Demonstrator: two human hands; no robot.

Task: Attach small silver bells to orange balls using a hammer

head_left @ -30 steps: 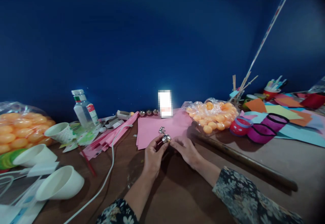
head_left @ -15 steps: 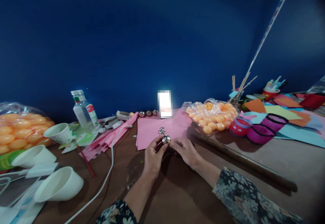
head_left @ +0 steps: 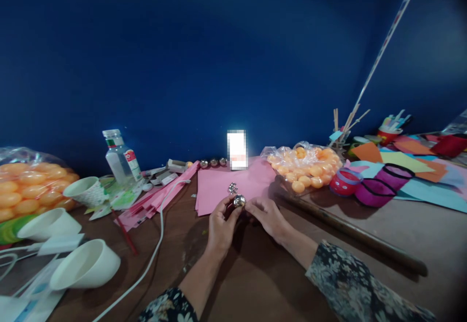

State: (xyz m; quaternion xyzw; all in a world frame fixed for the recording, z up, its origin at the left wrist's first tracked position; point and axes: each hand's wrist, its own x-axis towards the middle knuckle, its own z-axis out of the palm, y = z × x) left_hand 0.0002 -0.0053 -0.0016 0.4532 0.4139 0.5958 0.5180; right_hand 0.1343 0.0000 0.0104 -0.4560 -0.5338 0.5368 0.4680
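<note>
Our left hand (head_left: 220, 227) is pinching a shiny silver ball (head_left: 240, 201) between thumb and fingers, and we are holding it by the near edge of the pink paper (head_left: 210, 186) on the bench (head_left: 262, 283). Our right hand (head_left: 269, 217) is meeting the ball's right side with its fingertips bunched; we are seeing too little to tell whether they are gripping it. Just beyond the ball, small silver pieces (head_left: 232, 187) are showing against the paper. Farther back, three silver balls (head_left: 213, 162) are sitting in a row. Rightward, a brown rod (head_left: 353, 229) is lying aslant, near a clear bag of orange balls (head_left: 310, 169).
</note>
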